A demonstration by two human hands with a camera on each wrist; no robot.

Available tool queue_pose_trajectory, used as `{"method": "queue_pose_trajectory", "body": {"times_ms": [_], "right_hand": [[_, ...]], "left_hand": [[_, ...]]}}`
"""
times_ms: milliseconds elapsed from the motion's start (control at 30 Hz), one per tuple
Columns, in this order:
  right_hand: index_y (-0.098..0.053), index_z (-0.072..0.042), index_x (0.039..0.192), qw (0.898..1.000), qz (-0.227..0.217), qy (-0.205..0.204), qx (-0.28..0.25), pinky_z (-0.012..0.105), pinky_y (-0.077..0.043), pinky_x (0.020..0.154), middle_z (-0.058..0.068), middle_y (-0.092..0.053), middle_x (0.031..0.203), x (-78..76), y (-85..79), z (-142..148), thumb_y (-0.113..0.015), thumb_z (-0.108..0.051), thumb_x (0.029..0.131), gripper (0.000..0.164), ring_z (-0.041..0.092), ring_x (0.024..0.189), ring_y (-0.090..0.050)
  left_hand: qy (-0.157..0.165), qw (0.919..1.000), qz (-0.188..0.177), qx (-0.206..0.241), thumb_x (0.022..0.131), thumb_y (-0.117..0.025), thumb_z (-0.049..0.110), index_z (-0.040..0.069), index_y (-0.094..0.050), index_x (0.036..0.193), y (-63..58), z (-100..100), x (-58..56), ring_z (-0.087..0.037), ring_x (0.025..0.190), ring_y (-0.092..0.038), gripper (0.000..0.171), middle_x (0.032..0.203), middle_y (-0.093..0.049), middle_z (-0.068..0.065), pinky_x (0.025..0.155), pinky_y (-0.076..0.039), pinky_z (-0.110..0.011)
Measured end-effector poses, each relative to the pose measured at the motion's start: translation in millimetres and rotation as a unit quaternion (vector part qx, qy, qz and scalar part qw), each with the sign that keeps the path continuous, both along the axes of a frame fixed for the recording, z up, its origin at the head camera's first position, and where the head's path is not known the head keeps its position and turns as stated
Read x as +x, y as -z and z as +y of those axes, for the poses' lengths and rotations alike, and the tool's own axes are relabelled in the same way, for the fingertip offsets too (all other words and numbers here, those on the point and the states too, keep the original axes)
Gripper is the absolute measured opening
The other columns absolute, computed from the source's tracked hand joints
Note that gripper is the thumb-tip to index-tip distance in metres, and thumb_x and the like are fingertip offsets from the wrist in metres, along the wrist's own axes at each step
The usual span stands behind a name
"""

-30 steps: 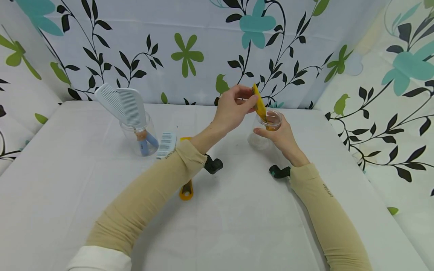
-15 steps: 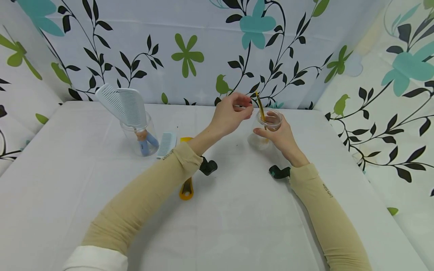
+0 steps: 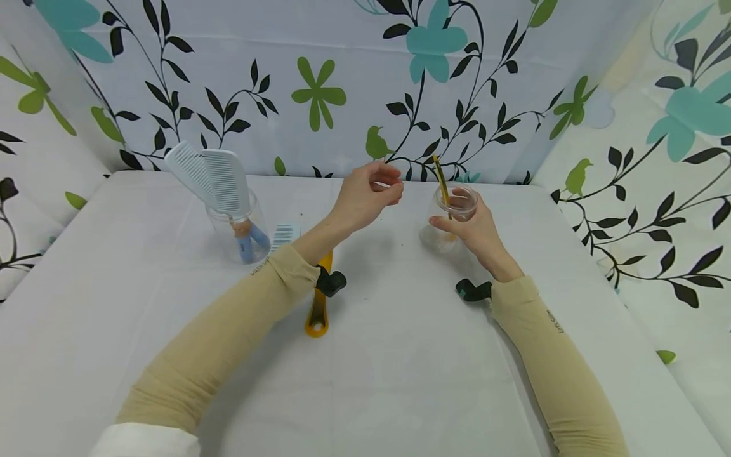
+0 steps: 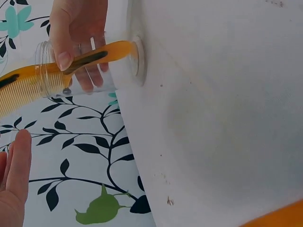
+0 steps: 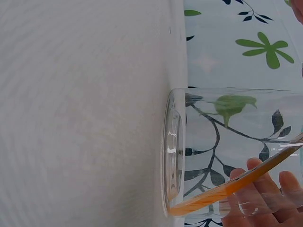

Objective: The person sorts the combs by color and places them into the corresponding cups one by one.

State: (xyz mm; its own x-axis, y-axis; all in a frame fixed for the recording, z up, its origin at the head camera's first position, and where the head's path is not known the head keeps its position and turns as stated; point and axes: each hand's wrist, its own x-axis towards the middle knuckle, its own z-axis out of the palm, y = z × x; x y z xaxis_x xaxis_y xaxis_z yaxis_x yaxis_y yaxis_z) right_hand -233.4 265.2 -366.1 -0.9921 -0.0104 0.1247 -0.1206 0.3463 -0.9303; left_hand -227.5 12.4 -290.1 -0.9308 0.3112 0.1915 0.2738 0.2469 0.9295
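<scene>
My right hand grips a clear jar that stands upright near the table's back edge. A yellow comb leans inside it; in the left wrist view its handle points to the jar's bottom and its teeth stick out past the rim. Left of the jar, my left hand hovers apart from it with loosely bent fingers, holding nothing. Below the left wrist lies another yellow-handled thing, largely hidden by the forearm. In the right wrist view, fingers show behind the jar's glass.
At the table's back left stands a second clear jar, holding two pale combs with blue handles. Beside it a pale blue comb lies partly behind my left wrist. A leaf-patterned curtain hangs behind the white table.
My left hand has let go of the yellow comb, which has dropped lower into the jar, and has drawn back to the left. The right hand keeps its grip on the jar.
</scene>
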Motion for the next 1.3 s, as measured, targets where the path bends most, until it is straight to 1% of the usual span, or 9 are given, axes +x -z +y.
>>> {"method": "queue_pose_trajectory", "body": {"times_ms": [100, 300, 667, 800, 900, 967, 1067, 1200, 1300], "right_hand": [[-0.035, -0.007, 0.148, 1.0, 0.004, 0.001, 0.001, 0.04, -0.038, 0.118, 0.012, -0.05, 0.144, 0.7, -0.3, 0.7, -0.084, -0.029, 0.081, 0.086, 0.022, 0.134, -0.047], [-0.033, -0.006, 0.149, 1.0, 0.003, -0.003, 0.009, 0.042, -0.036, 0.119, 0.014, -0.049, 0.146, 2.2, -1.9, 0.6, -0.083, -0.029, 0.082, 0.086, 0.024, 0.136, -0.046], [-0.032, -0.009, 0.151, 1.0, -0.002, -0.007, 0.004, 0.041, -0.036, 0.119, 0.014, -0.046, 0.148, 3.7, -3.7, -2.6, -0.082, -0.025, 0.083, 0.085, 0.025, 0.137, -0.044], [-0.033, -0.008, 0.15, 1.0, -0.003, -0.007, 0.004, 0.041, -0.036, 0.119, 0.014, -0.047, 0.147, 3.3, -4.1, -2.2, -0.082, -0.026, 0.083, 0.085, 0.025, 0.137, -0.044], [-0.033, -0.008, 0.15, 1.0, -0.004, -0.004, 0.008, 0.041, -0.036, 0.119, 0.014, -0.047, 0.147, 3.6, -4.0, -1.5, -0.082, -0.028, 0.083, 0.085, 0.024, 0.136, -0.045], [-0.033, -0.008, 0.15, 1.0, -0.004, -0.003, 0.011, 0.042, -0.036, 0.119, 0.014, -0.047, 0.147, 3.8, -3.9, -1.3, -0.082, -0.029, 0.083, 0.085, 0.025, 0.137, -0.045], [-0.034, -0.009, 0.149, 1.0, -0.002, -0.003, 0.014, 0.041, -0.036, 0.119, 0.013, -0.048, 0.147, 3.7, -3.6, -1.3, -0.082, -0.03, 0.083, 0.085, 0.024, 0.136, -0.045], [-0.035, -0.01, 0.148, 1.0, -0.004, -0.001, 0.008, 0.039, -0.037, 0.119, 0.011, -0.048, 0.146, 3.3, -2.3, -1.1, -0.083, -0.03, 0.083, 0.084, 0.022, 0.136, -0.045], [-0.034, -0.01, 0.149, 1.0, -0.007, -0.001, 0.01, 0.04, -0.037, 0.119, 0.012, -0.047, 0.147, 3.3, -2.7, -1.8, -0.083, -0.03, 0.083, 0.085, 0.023, 0.137, -0.044]], "left_hand": [[-0.002, 1.0, -0.006, 0.0, 0.098, -0.063, 0.016, 0.005, -0.061, 0.126, 1.3, -8.9, 0.0, -0.021, 0.097, -0.071, 0.03, 0.118, -0.067, -0.01, 0.088, -0.059, -0.027], [-0.018, 0.9997, -0.011, -0.014, 0.099, -0.063, 0.017, 0.005, -0.06, 0.127, 7.0, -26.6, -1.9, -0.022, 0.098, -0.071, 0.031, 0.119, -0.066, -0.01, 0.091, -0.059, -0.029], [-0.026, 0.9984, -0.008, -0.049, 0.098, -0.063, 0.018, 0.004, -0.061, 0.125, 15.0, -50.5, -3.7, -0.028, 0.099, -0.07, 0.03, 0.119, -0.068, -0.012, 0.09, -0.057, -0.034], [-0.022, 0.9972, -0.018, -0.069, 0.099, -0.062, 0.02, 0.005, -0.061, 0.126, 17.6, -60.8, -3.8, -0.025, 0.1, -0.068, 0.031, 0.121, -0.067, -0.011, 0.093, -0.056, -0.036], [-0.02, 0.9945, -0.021, -0.101, 0.099, -0.062, 0.022, 0.005, -0.06, 0.127, 19.3, -68.5, -3.7, -0.025, 0.105, -0.066, 0.033, 0.122, -0.066, -0.011, 0.095, -0.055, -0.038], [-0.02, 0.9906, -0.02, -0.134, 0.098, -0.062, 0.023, 0.005, -0.06, 0.127, 20.9, -73.9, -3.9, -0.026, 0.108, -0.064, 0.034, 0.123, -0.066, -0.011, 0.096, -0.054, -0.039], [-0.013, 0.9801, -0.014, -0.197, 0.097, -0.063, 0.022, 0.002, -0.06, 0.127, 22.5, -81.6, -3.9, -0.029, 0.112, -0.063, 0.036, 0.123, -0.065, -0.013, 0.097, -0.055, -0.041], [0.012, 0.9588, -0.012, -0.284, 0.097, -0.064, 0.022, -0.001, -0.059, 0.127, 24.2, -89.1, -3.4, -0.031, 0.116, -0.061, 0.038, 0.124, -0.063, -0.017, 0.098, -0.054, -0.042], [0.022, 0.9436, -0.021, -0.33, 0.096, -0.065, 0.024, -0.002, -0.058, 0.128, 24.6, -93.4, -2.2, -0.032, 0.118, -0.059, 0.042, 0.127, -0.061, -0.019, 0.101, -0.053, -0.043]]}}
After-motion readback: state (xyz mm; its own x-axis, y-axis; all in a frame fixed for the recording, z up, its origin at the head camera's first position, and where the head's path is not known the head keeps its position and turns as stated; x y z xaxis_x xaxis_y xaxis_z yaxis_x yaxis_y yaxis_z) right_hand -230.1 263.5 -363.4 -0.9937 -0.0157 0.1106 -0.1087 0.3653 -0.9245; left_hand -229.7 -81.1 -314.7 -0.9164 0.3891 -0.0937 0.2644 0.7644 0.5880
